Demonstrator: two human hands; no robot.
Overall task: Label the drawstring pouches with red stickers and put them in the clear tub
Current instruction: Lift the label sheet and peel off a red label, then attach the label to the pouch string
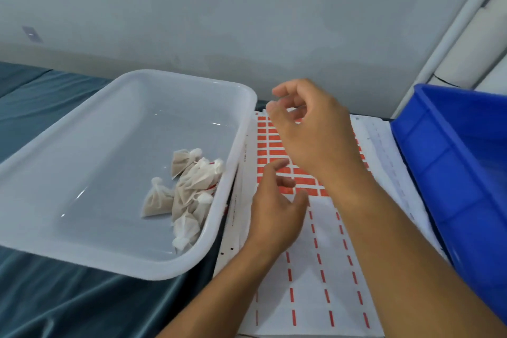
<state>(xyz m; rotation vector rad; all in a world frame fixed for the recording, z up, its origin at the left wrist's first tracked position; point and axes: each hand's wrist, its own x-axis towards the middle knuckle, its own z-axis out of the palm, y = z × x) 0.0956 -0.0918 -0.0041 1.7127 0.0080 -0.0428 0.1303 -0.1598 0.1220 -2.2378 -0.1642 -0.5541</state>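
Observation:
The clear tub [82,115] sits on the left on a teal cloth. Several small drawstring pouches [189,189] lie in its near right corner, some showing red stickers. Beside the tub lies the sticker sheet [312,250], with red stickers [264,143] left in its far rows and peeled rows nearer me. My left hand [274,214] hovers over the sheet, fingers loosely spread and holding nothing. My right hand [310,129] hangs above the red rows, fingers loosely curled, nothing visible in them.
A blue bin [452,173] stands at the right, its contents hidden. More white sheets [384,151] lie under the sticker sheet toward the bin. A grey wall runs behind the table.

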